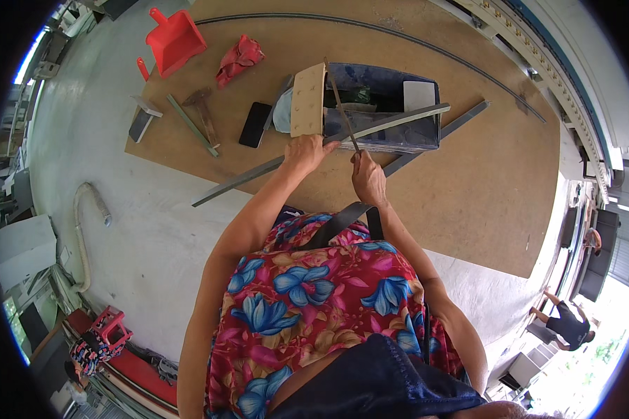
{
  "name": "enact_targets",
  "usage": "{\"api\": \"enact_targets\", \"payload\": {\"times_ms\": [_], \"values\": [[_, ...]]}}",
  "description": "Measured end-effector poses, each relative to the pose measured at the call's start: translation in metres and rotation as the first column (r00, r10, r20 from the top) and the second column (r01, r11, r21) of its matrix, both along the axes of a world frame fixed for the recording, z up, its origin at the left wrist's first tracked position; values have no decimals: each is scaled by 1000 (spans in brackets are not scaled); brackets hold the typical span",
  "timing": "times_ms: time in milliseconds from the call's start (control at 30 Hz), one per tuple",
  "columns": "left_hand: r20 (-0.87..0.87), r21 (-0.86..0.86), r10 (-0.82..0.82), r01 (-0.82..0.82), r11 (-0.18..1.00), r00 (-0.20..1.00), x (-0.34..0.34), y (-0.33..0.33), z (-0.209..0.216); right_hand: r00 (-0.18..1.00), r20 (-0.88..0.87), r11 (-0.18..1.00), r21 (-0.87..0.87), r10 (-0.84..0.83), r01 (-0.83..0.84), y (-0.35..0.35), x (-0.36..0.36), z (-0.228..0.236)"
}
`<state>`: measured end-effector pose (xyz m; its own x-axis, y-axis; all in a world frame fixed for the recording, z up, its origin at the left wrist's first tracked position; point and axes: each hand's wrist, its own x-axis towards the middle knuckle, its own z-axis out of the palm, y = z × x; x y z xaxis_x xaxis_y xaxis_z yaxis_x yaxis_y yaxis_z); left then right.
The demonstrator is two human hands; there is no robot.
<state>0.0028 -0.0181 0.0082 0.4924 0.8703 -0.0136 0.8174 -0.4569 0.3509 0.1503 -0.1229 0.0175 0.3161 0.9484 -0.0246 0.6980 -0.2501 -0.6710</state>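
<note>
My left hand (305,155) is closed around a long grey metal bar (234,182), which lies slanted across the near rim of a dark blue bin (391,145). In my right hand (369,179) is a thin brown rod like a file (342,108); it points away from me and crosses the bar just right of my left hand. Whether the two touch cannot be made out. A pale wooden board with small marks (307,100) stands at the bin's left end, beside my left hand. Dark material and a white piece (418,96) show in the bin.
On the brown board surface (489,188) lie a black phone (256,125), a hammer (201,112), a short grey strip (191,124), a red cloth (240,60) and a red dustpan (174,43). Another grey bar (465,120) sticks out beneath the bin. A person (569,325) is far right.
</note>
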Motion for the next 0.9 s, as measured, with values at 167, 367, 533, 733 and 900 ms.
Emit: {"api": "enact_targets", "payload": {"times_ms": [167,367,533,733,900], "values": [[-49,-67,-13,10,998,999,0,3,0,999,43,997,-77,3,0,14,-3,-2],[-47,-67,-8,5,998,999,-1,5,4,999,6,998,-57,41,-41,5,-2,-5],[-52,-184,-23,13,983,998,0,6,11,999,28,996,-77,42,-40,0,4,-10],[-29,-148,-2,-2,989,1000,-3,8,4,999,48,997,-81,22,-18,4,-2,-4],[-84,-195,-23,6,981,996,1,7,13,999,47,972,-233,-5,15,-11,1,1]]}}
